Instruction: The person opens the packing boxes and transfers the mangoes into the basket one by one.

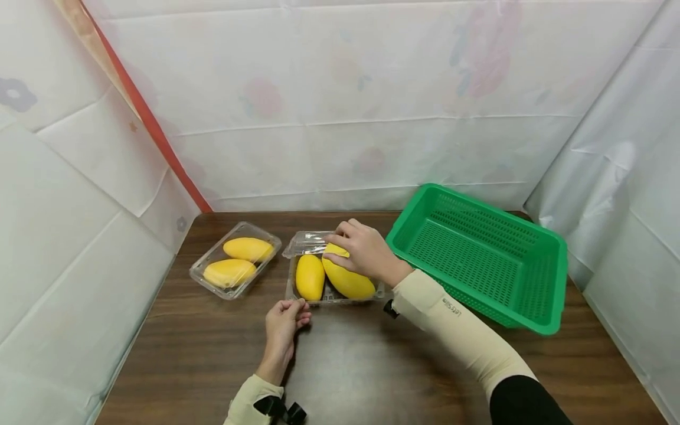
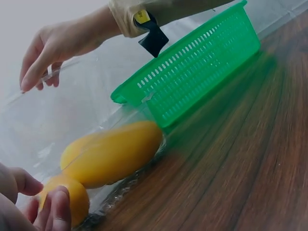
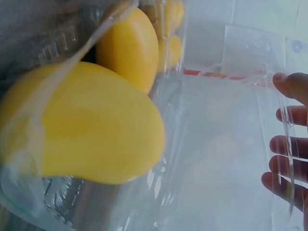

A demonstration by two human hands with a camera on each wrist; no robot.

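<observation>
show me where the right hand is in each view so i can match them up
Head: the right hand is just right of centre.
Left wrist: upper left, below its sleeve's cuff at the top.
Right wrist: right edge, only thumb and fingers showing.
Shared landmark: the big mango.

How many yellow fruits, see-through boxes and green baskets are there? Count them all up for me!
4 yellow fruits
2 see-through boxes
1 green basket
Total: 7
</observation>
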